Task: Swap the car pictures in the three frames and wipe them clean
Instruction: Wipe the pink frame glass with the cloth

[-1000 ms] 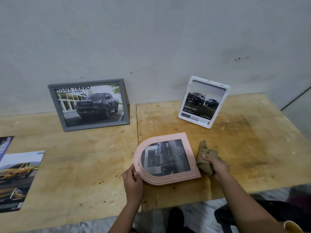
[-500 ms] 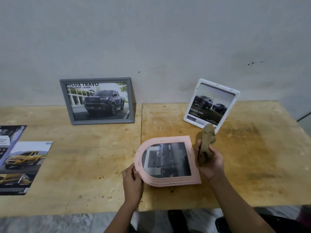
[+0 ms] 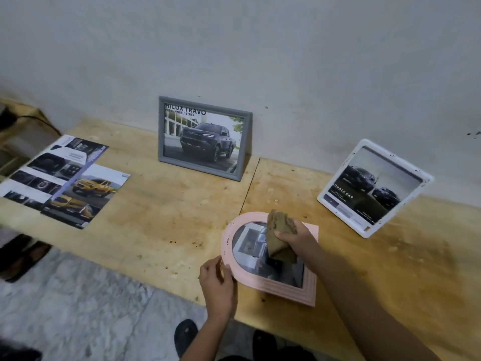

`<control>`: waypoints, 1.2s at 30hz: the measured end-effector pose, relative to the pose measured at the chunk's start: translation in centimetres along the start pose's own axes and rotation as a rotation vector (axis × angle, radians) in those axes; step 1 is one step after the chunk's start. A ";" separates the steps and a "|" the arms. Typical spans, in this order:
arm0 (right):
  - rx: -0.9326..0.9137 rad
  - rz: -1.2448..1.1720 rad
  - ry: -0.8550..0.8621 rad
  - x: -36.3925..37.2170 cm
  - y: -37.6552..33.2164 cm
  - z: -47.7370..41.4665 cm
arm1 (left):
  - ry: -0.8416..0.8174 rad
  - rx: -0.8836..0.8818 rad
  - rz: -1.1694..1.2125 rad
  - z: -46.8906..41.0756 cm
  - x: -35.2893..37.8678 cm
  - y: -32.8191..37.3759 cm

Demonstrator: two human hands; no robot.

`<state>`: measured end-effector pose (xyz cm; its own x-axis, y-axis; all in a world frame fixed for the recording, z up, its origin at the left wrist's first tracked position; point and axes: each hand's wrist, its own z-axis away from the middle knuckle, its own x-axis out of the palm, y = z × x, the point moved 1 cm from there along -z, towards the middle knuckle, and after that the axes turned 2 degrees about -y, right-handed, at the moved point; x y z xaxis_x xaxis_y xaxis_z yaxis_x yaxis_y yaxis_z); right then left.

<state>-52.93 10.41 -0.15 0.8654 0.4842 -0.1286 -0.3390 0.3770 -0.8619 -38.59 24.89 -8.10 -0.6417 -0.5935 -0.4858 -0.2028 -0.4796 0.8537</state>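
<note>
Item 1. Pink frame [image 3: 283, 289], arched at one end and square at the other. It lies flat and face up on the worktop [image 3: 161, 220], near the front edge, with the arched end toward the left. The car picture under its glass is pale and grey, and part of it is hidden.

Item 2. Cloth [image 3: 279, 230], tan and bunched. Its lower end is on the glass of the pink frame; its upper end stands above the fingers.

Item 3. Right hand [image 3: 296, 237]. The grip is clamped on the cloth, fingers curled round it, over the middle of the pink frame.

Item 4. Left hand [image 3: 217, 280]. The grip is closed on the arched end of the pink frame, fingertips on its rim at the front edge of the worktop.

Item 5. Grey frame [image 3: 200, 168], rectangular. It stands at the back of the worktop and leans on the wall [image 3: 234, 48]. Its picture shows a dark pickup under the heading "HILUX TRAVO".

Item 6. White frame [image 3: 364, 230], with rounded corners. It stands tilted at the back right, well apart from the grey frame. Its picture shows two dark vehicles above a caption strip.

Item 7. Loose car leaflets, lying flat at the left end of the worktop. The yellow-car sheet [image 3: 88, 194] overlaps a dark-panelled sheet [image 3: 49, 165] behind it.

Item 8. Floor [image 3: 78, 295], grey and mottled, below the front edge of the worktop.
</note>
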 end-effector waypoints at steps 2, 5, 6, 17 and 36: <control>-0.184 0.230 -0.020 1.4 -0.3 -0.3 | 0.026 0.004 -0.023 0.1 0.3 -0.1; -0.583 0.550 -0.055 3.6 0.5 -0.3 | 0.034 0.014 -0.044 0.0 0.5 -0.1; -0.659 0.667 -0.088 4.3 1.2 -0.5 | 0.033 0.020 -0.044 0.1 0.5 0.0; -0.843 1.147 -0.562 7.0 6.1 -1.6 | -0.012 0.017 0.031 0.4 0.5 -0.3; -0.860 1.279 -0.271 8.6 2.1 -6.0 | 0.048 -0.007 0.008 0.3 0.8 -0.6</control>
<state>-44.03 10.64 -6.04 0.0568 0.2766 -0.9593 -0.3827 -0.8814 -0.2768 -39.26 24.90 -8.93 -0.6074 -0.6274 -0.4874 -0.1922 -0.4792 0.8564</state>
